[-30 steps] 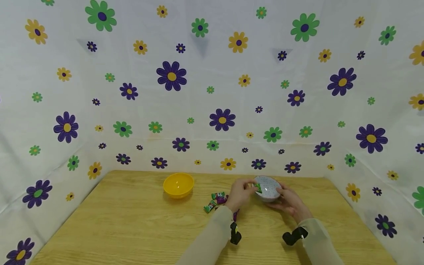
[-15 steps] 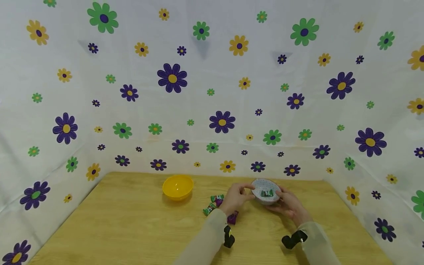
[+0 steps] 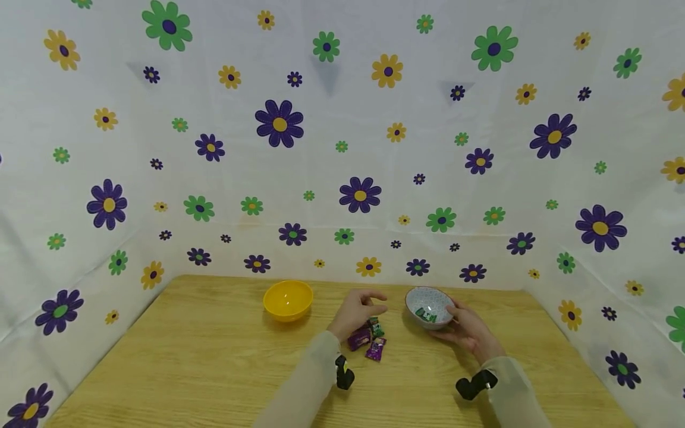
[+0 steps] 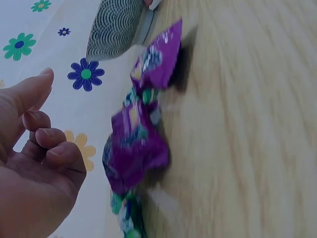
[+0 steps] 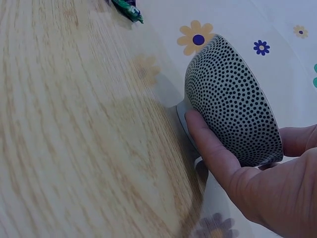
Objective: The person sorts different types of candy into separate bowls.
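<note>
Candies (image 3: pixel 359 339): heaped on table (image 3: pixel 214 351), left and near of grey bowl (image 3: pixel 418 295), some green inside it | left hand (image 3: pixel 354 311): just beside candies, thumb and fingers apart, empty | right hand (image 3: pixel 471 334): pinches bowl's right side | risk: bowl could tip, spilling, if rim is pressed down | hidden: candies behind left hand; bowl's foot perhaps not flat, unclear

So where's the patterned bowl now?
In the head view, the patterned bowl is right of centre, held in the person's right hand, right of the small packets on the table.
</note>
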{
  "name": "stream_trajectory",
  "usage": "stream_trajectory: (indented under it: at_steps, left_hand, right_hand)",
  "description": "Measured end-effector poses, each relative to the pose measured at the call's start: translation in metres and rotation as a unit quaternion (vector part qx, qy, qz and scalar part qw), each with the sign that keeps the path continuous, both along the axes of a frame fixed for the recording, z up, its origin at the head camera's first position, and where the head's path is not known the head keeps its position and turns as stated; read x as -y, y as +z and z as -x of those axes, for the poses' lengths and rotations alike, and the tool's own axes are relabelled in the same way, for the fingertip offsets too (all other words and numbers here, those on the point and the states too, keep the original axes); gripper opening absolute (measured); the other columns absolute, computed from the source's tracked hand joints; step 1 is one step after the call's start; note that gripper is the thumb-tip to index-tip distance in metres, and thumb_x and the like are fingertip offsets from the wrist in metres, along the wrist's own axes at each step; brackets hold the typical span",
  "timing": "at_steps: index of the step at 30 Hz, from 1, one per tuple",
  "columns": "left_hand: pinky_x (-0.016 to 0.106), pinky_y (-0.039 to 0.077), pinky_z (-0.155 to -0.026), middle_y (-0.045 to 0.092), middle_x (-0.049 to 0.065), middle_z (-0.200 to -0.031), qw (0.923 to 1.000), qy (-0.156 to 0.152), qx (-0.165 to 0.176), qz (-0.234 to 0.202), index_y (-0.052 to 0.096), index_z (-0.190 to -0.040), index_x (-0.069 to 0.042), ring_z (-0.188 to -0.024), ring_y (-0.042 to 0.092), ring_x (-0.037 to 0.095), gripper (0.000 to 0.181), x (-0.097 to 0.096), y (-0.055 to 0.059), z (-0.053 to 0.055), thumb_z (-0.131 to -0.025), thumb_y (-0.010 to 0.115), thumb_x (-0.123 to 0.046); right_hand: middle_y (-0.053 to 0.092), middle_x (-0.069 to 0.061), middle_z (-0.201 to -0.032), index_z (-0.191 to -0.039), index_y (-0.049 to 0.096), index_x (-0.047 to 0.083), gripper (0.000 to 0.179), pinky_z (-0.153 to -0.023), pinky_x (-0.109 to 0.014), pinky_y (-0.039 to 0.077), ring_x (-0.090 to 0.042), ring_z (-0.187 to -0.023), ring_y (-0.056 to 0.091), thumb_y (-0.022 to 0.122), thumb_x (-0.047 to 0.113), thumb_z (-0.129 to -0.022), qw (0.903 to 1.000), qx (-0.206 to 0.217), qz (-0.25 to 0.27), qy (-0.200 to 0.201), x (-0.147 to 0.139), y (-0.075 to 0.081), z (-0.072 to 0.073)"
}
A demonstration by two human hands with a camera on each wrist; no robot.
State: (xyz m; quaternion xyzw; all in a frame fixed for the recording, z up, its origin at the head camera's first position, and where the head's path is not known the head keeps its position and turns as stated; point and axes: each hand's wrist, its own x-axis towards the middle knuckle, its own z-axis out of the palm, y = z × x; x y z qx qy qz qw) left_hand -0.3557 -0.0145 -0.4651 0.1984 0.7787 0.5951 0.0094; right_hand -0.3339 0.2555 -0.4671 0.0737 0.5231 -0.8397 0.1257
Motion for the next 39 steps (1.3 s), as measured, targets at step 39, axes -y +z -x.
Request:
stream_trajectory:
  at_steps: [39]
  left_hand:
    - [0.022,0.037,-0.049,0.059,0.006,-0.070,0.9776,-0.039,0.092,0.185,0.068,-0.101,-0.008,-0.055,0.044,0.013,0.022,0.089,-0.001,-0.016,-0.080,0.068,-0.008]
  right_hand:
    - [0.003,-0.025,-0.146,-0.146,0.000,0.015,0.053,-0.085,-0.057,0.041,-0.044,-0.128,0.019,0.025,0.013,-0.100,1.0000,0.005,-0.003,-0.004,0.001,-0.002,-0.001]
